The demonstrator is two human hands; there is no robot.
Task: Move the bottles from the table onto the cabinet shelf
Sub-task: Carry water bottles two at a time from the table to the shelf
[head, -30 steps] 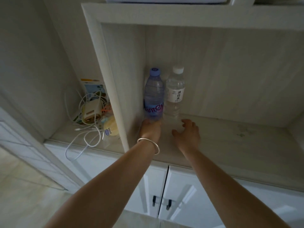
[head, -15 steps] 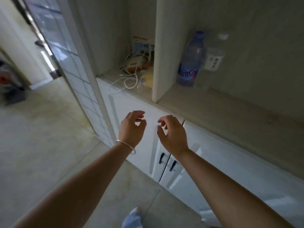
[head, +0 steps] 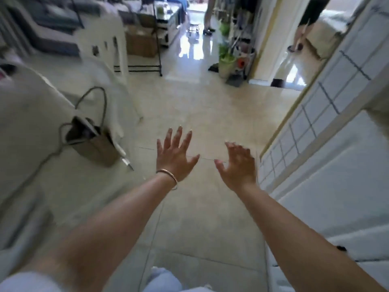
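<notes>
Both arms reach forward over a tiled floor. My left hand (head: 175, 153), with a thin bangle on the wrist, has its fingers spread and holds nothing. My right hand (head: 239, 166) is beside it, fingers straight and apart, also holding nothing. No bottle is in view. The white cabinet front (head: 328, 199) runs along the right edge; its shelf is out of frame. A white-draped table edge (head: 27, 114) fills the left side.
A brown bag (head: 94, 144) with a cord hangs by the draped table on the left. A tiled glass partition (head: 315, 114) stands at the right. Ahead are a white stool (head: 105, 45), a plant rack (head: 231, 49) and two people's legs (head: 303, 24) far off.
The view has swung left, away from the cabinet shelf and its two bottles, toward the room. Both hands have gone from loosely curled to spread flat, holding nothing.
</notes>
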